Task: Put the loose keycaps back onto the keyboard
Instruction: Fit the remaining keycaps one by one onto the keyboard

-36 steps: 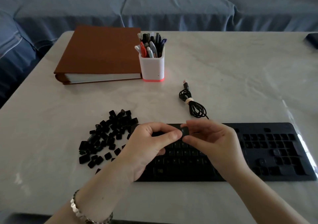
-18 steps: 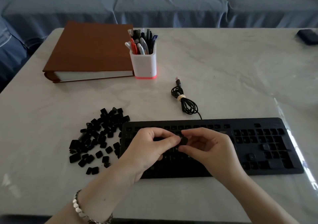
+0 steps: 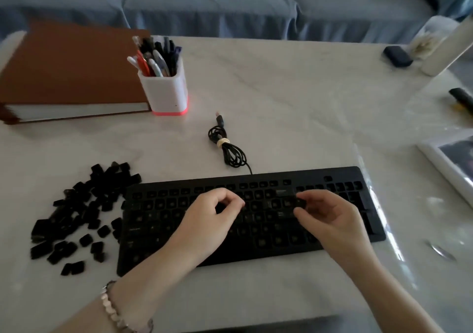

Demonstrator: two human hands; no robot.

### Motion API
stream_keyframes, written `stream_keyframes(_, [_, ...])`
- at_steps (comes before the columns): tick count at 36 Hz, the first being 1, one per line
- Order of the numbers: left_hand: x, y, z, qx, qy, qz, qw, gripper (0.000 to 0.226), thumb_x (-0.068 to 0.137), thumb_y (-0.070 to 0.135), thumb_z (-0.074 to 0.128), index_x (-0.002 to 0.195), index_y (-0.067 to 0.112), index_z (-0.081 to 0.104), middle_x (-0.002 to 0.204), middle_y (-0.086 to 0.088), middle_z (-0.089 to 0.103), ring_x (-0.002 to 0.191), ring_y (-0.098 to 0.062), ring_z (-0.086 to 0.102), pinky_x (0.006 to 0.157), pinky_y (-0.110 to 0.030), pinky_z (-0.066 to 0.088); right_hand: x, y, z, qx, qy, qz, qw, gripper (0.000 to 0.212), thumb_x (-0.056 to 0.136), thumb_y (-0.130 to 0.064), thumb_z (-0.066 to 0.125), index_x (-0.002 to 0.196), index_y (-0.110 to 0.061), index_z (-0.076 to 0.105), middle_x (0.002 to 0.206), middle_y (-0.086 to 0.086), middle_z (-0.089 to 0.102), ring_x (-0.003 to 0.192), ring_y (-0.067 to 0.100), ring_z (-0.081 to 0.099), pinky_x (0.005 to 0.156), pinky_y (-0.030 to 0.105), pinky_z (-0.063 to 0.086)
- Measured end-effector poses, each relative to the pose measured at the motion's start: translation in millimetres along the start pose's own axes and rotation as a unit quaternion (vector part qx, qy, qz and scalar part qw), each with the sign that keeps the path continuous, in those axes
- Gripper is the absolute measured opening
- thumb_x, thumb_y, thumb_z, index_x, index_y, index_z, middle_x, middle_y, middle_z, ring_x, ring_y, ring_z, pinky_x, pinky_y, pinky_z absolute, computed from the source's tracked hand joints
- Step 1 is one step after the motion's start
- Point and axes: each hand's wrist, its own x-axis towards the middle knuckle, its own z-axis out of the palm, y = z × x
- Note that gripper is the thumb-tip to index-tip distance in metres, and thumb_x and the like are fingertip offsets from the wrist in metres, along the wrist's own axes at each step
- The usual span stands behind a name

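A black keyboard (image 3: 158, 204) lies on the white marble table, with several keycaps missing from its main block. A pile of loose black keycaps (image 3: 84, 204) is spread on the table just left of it. My right hand (image 3: 330, 220) hovers over the right part of the key block and pinches one black keycap (image 3: 301, 203) between thumb and fingertips. My left hand (image 3: 207, 220) is over the middle of the keyboard with its fingers curled toward the thumb, and I see nothing in it.
The keyboard's coiled cable (image 3: 230, 151) lies behind it. A white pen cup (image 3: 166, 89) and a brown binder (image 3: 69, 69) stand at the back left. A picture frame (image 3: 450, 163) and small dark objects (image 3: 398, 55) are at the right edge. A blue sofa runs behind the table.
My hands, which held one keycap together, have drawn apart. The right hand has carried the keycap to the right over the keyboard. The camera has come closer and turned right.
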Motion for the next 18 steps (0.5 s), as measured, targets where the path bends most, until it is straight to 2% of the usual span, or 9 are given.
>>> stream_keyframes(2, [3.8, 1.5, 9.8, 0.063, 0.009, 0.055, 0.996, 0.005, 0.089, 0.033, 0.06, 0.087, 0.03, 0.063, 0.079, 0.008, 0.057, 0.07, -0.008, 0.055, 0.065, -0.01, 0.042, 2.1, 9.3, -21.7, -0.027, 0.026, 0.004, 0.999, 0.029, 0.076, 0.005, 0.069, 0.084, -0.022, 0.067, 0.063, -0.013, 0.066, 0.059, -0.004, 0.059, 0.059, 0.007, 0.046])
stream_keyframes(3, [4.7, 3.2, 14.8, 0.104, 0.003, 0.078, 0.991, 0.01, 0.086, 0.036, 0.062, 0.095, 0.031, 0.062, 0.083, 0.011, 0.052, 0.074, -0.005, 0.053, 0.067, -0.01, 0.042, 2.8, 14.1, -32.5, -0.038, 0.035, 0.007, 0.999, 0.03, 0.077, 0.006, 0.069, 0.084, -0.023, 0.067, 0.062, -0.014, 0.066, 0.058, -0.004, 0.059, 0.058, 0.007, 0.045])
stream_keyframes(5, [7.2, 3.6, 25.3, 0.209, -0.021, 0.118, 0.971, 0.039, 0.083, 0.047, 0.063, 0.119, 0.033, 0.055, 0.094, 0.015, 0.041, 0.079, -0.001, 0.047, 0.069, -0.01, 0.039, 4.3, 23.2, -53.4, -0.052, 0.05, 0.019, 0.997, 0.031, 0.076, 0.008, 0.068, 0.085, -0.022, 0.068, 0.06, -0.014, 0.066, 0.057, -0.002, 0.059, 0.057, 0.006, 0.044])
stream_keyframes(8, [11.1, 4.6, 40.7, 0.369, -0.06, 0.161, 0.913, 0.078, 0.079, 0.061, 0.058, 0.144, 0.03, 0.029, 0.109, 0.012, 0.025, 0.099, -0.002, 0.035, 0.077, -0.012, 0.036, 7.7, 34.9, -80.8, -0.059, 0.078, 0.042, 0.994, 0.028, 0.075, 0.01, 0.068, 0.085, -0.016, 0.069, 0.054, -0.01, 0.065, 0.053, -0.002, 0.058, 0.055, 0.005, 0.044])
stream_keyframes(11, [13.7, 3.6, 54.8, 0.444, -0.074, 0.183, 0.874, 0.096, 0.077, 0.068, 0.056, 0.15, 0.025, 0.011, 0.121, 0.003, 0.021, 0.112, -0.009, 0.031, 0.081, -0.013, 0.032, 11.2, 42.8, -98.1, -0.043, 0.097, 0.066, 0.992, 0.031, 0.075, 0.012, 0.068, 0.078, -0.019, 0.068, 0.054, -0.007, 0.064, 0.053, -0.001, 0.057, 0.057, 0.007, 0.046])
stream_keyframes(14, [14.8, 6.8, 68.6, 0.484, -0.097, 0.188, 0.849, 0.103, 0.076, 0.07, 0.055, 0.151, 0.021, 0.005, 0.127, -0.002, 0.02, 0.116, -0.013, 0.029, 0.089, -0.016, 0.03, 14.6, 46.8, -106.7, -0.029, 0.108, 0.079, 0.991, 0.03, 0.073, 0.009, 0.071, 0.076, -0.02, 0.068, 0.062, 0.0, 0.064, 0.056, 0.004, 0.058, 0.059, 0.008, 0.047])
stream_keyframes(18, [16.4, 10.6, 81.4, 0.529, -0.108, 0.179, 0.822, 0.113, 0.072, 0.073, 0.056, 0.151, 0.016, 0.0, 0.126, -0.005, 0.021, 0.114, -0.017, 0.03, 0.099, -0.023, 0.03, 23.2, 54.0, -108.3, -0.075, 0.129, 0.056, 0.987, 0.028, 0.072, 0.002, 0.075, 0.077, -0.024, 0.067, 0.075, 0.005, 0.069, 0.068, 0.013, 0.063, 0.066, 0.015, 0.052])
